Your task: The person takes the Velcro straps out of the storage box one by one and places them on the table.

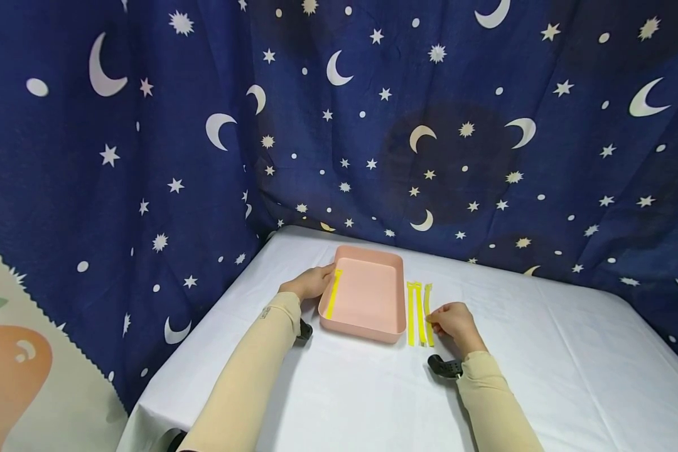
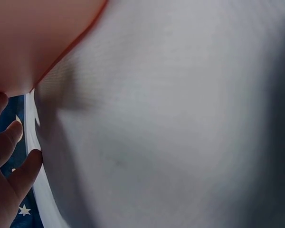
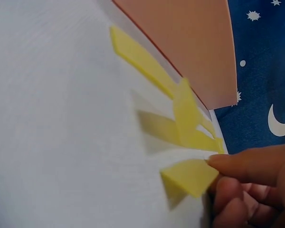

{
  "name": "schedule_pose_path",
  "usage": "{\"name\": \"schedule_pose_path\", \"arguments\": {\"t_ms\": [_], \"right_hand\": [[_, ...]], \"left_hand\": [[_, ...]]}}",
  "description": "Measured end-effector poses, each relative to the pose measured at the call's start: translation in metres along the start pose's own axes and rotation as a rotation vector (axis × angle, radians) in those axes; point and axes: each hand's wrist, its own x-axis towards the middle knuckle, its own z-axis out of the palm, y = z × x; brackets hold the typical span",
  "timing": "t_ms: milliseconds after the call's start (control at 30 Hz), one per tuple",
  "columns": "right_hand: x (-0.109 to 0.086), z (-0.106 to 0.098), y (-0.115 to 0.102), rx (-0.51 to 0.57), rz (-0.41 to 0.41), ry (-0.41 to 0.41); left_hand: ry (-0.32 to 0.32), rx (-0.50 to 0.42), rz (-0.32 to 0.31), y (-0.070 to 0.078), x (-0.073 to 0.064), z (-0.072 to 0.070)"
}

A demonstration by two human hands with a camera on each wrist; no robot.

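Observation:
A shallow pink tray (image 1: 368, 331) stands on the white-covered table. My left hand (image 1: 312, 282) is at its left side, touching the wall; in the left wrist view the fingers (image 2: 9, 140) look extended beside the tray. Inside the tray, one yellow strip (image 1: 333, 295) lies along the left wall. To the right of the tray, two more yellow strips (image 1: 410, 314) lie side by side on the cloth. My right hand (image 1: 454, 323) pinches the rightmost yellow strip (image 3: 190, 175) between thumb and finger, its near end sticking out free.
The white tablecloth (image 1: 548, 364) spreads to the right and in front. A dark blue curtain (image 1: 373, 157) with moons and stars hangs behind and to the left of the table. Each wrist carries a dark camera mount (image 1: 445, 366).

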Motion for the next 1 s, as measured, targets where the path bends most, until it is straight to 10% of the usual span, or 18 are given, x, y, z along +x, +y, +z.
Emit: {"name": "schedule_pose_path", "arguments": {"t_ms": [1000], "right_hand": [[0.0026, -0.002, -0.0046, -0.111, 0.015, -0.011]], "left_hand": [[0.001, -0.002, 0.017, -0.0021, 0.0035, 0.001]]}}
